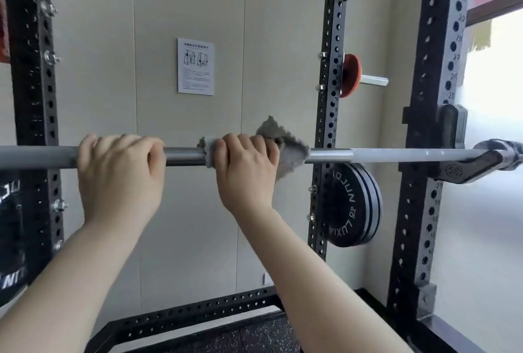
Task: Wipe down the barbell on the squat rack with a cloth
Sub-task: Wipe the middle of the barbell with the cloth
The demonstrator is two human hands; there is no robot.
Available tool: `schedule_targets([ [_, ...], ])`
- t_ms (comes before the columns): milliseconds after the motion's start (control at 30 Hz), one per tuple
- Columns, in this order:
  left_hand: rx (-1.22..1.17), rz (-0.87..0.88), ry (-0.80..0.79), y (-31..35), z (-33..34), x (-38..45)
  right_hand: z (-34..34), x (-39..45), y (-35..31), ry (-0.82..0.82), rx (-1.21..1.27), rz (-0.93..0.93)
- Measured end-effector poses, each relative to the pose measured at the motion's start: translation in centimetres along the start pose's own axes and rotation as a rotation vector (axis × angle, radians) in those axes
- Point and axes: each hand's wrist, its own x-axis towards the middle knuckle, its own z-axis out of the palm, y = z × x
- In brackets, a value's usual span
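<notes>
Grey terry cloth (285, 144) is wrapped over the barbell (368, 155), and the right hand (246, 168) curls round both near mid-shaft, while the left hand (120, 165) grips bare steel just beside it. The wiping stroke looks under way; next likely calls for sliding the cloth rightward toward the rack hook (467, 165). The bar's long axis runs level, left to right.

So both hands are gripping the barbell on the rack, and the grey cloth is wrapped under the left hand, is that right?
Not quite. The grey cloth is under the right hand, not the left hand, which grips the bare barbell. The head view shows this. The rest stands: both hands grip the barbell resting on the squat rack.
</notes>
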Motion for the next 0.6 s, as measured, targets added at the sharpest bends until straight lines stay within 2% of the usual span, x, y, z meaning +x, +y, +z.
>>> schedule_targets([
  [67,-0.057,0.082,-0.044,2.5,0.7,-0.3,-1.7,1.0,3.8,-0.124,0.009,-0.205],
  [100,-0.094,0.124,-0.065,4.0,1.0,-0.5,-2.5,1.5,6.5,-0.178,-0.033,-0.228],
  [167,-0.154,0.175,-0.084,6.8,1.8,-0.7,-4.5,1.9,12.0,-0.173,-0.103,-0.128],
  [233,-0.185,0.172,-0.07,8.9,2.7,-0.9,-5.9,1.3,15.3,-0.088,-0.088,0.04],
  [300,-0.156,0.147,-0.03,10.1,3.3,-1.1,-5.0,1.0,14.7,-0.026,-0.083,0.205],
  [367,-0.111,0.128,-0.017,10.4,3.6,-1.1,-4.0,1.4,12.1,-0.054,-0.087,0.304],
  [433,-0.088,0.116,-0.037,10.2,3.7,-0.7,-3.8,1.3,11.4,-0.111,-0.095,0.174],
  [533,-0.089,0.064,-0.075,10.0,3.4,0.0,-5.9,2.8,15.8,-0.319,-0.082,-0.155],
  [600,-0.087,0.048,-0.092,10.3,3.1,0.3,-7.6,4.2,19.2,-0.409,-0.156,-0.205],
])
